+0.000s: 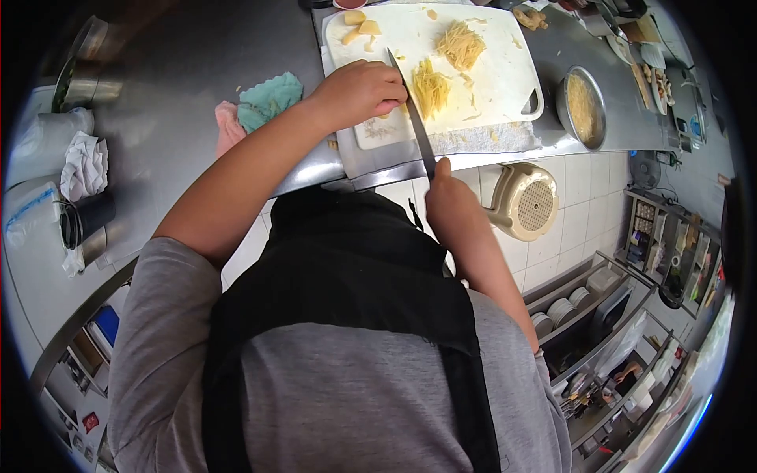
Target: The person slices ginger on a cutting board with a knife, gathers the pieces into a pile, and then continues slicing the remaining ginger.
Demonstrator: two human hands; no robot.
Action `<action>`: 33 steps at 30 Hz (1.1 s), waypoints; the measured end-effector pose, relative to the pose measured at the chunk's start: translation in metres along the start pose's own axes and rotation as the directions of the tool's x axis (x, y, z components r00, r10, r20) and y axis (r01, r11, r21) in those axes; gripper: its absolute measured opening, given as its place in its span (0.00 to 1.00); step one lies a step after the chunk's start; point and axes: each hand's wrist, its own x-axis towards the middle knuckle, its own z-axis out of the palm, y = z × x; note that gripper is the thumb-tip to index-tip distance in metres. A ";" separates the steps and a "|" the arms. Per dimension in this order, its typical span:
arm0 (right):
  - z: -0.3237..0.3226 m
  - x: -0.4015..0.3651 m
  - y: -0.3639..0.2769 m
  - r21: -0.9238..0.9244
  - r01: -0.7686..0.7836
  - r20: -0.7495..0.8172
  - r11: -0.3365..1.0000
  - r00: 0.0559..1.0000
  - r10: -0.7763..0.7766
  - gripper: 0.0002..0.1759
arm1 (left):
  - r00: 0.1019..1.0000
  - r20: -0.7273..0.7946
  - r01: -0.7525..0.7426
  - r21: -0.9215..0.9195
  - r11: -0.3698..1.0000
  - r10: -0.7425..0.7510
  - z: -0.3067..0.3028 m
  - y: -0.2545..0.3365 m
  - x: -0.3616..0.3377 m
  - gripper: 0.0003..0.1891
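My right hand (451,201) grips the handle of a long knife (419,130), its blade lying across the left part of a white cutting board (501,87). My left hand (364,93) rests on the board with fingers curled against the blade. A pale yellow piece, apparently peeled ginger, is mostly hidden beneath those fingers. Right of the blade lies a heap of thin yellow shreds (430,89), and a second, paler heap (460,45) sits farther back. Several peeled ginger chunks (368,27) are at the board's far left corner.
A metal bowl (564,106) with pale shreds stands right of the board. Unpeeled ginger (530,17) lies behind it. A green cloth (270,101) and a pink cloth (229,128) are left of my forearm. Below the counter edge stands a beige stool (528,202).
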 end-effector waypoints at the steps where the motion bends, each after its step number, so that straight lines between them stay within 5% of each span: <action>1: 0.009 0.007 -0.001 0.008 -0.010 -0.002 1.000 1.000 0.010 0.13 | 1.000 -0.006 0.005 -0.010 1.000 -0.005 0.000 0.000 0.001 0.05; 33: 0.008 0.013 0.001 0.078 0.020 -0.018 0.997 1.000 -0.019 0.13 | 0.993 0.116 -0.040 0.119 0.992 0.026 -0.010 0.005 0.001 0.07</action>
